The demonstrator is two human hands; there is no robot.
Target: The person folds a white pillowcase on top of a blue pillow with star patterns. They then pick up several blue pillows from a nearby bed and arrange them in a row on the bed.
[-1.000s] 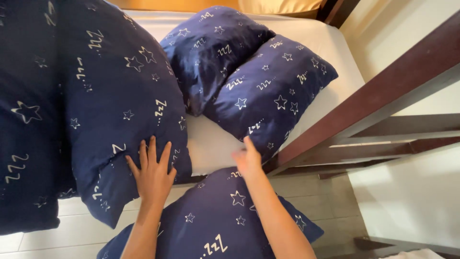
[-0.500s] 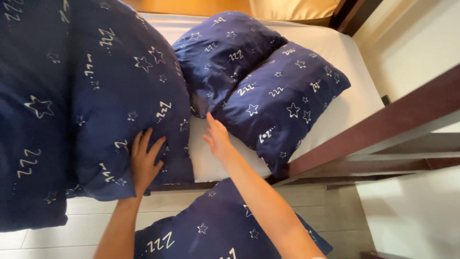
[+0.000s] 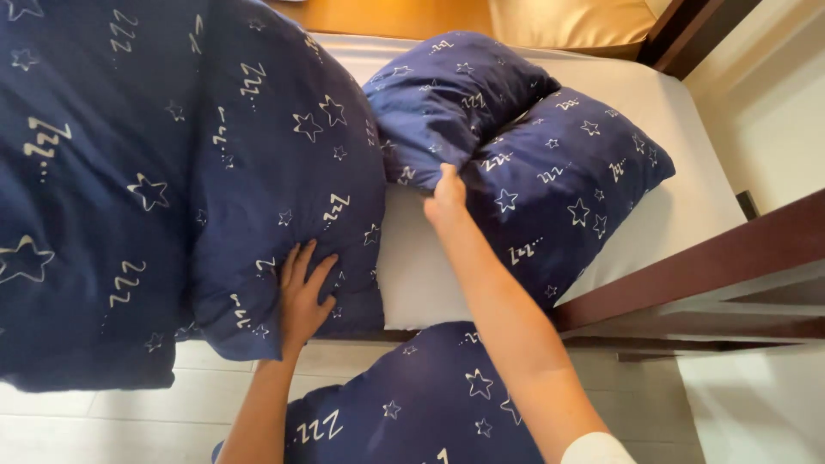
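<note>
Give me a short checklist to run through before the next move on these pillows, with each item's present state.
1. Right hand on the pillows: ok, it rests at the edge where the rear pillow and the front pillow meet.
2. Firm grip by the right fingers: cannot tell, they are partly hidden in the fabric.
3. Left hand steadying the duvet: ok, palm flat, fingers spread on its lower edge.
4. Bare sheet between duvet and pillows: ok, a white strip shows.
5. Pillows clear of the wooden rail: not ok, the front pillow's lower corner reaches it.
</note>
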